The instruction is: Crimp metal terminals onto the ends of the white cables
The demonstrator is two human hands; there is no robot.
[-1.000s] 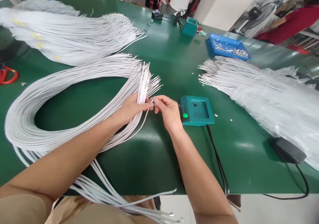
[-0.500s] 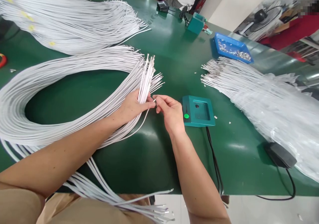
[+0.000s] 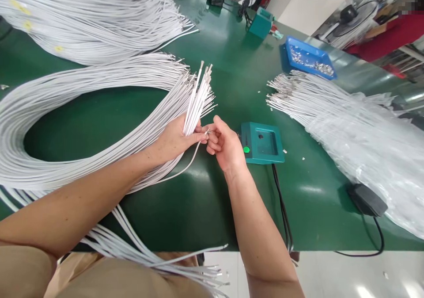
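My left hand (image 3: 177, 139) is closed round a bunch of white cables (image 3: 197, 108) whose ends point up. Its thumb pinches one single white cable (image 3: 194, 158), whose tip with thin frayed strands sticks out toward the right. Close beside that tip is my right hand (image 3: 225, 141), palm partly turned up, thumb raised and fingers loosely curled. Its index finger is behind the tip and seems to touch it. Under the left forearm lies a large looped bundle of white cables (image 3: 82, 165), and more cable ends (image 3: 185, 269) hang at my lap.
A teal device with a green button (image 3: 261, 143) sits right of my right hand. Farther right lie a plastic-wrapped cable bundle (image 3: 351, 130), a blue tray (image 3: 294, 63) of small metal parts and a black box (image 3: 367, 199). Another cable bundle (image 3: 109, 19) lies at the back left.
My right hand has opened its pinch: the thumb is lifted and the cable tip with its strands shows. The left hand keeps its hold. The view has shifted slightly.
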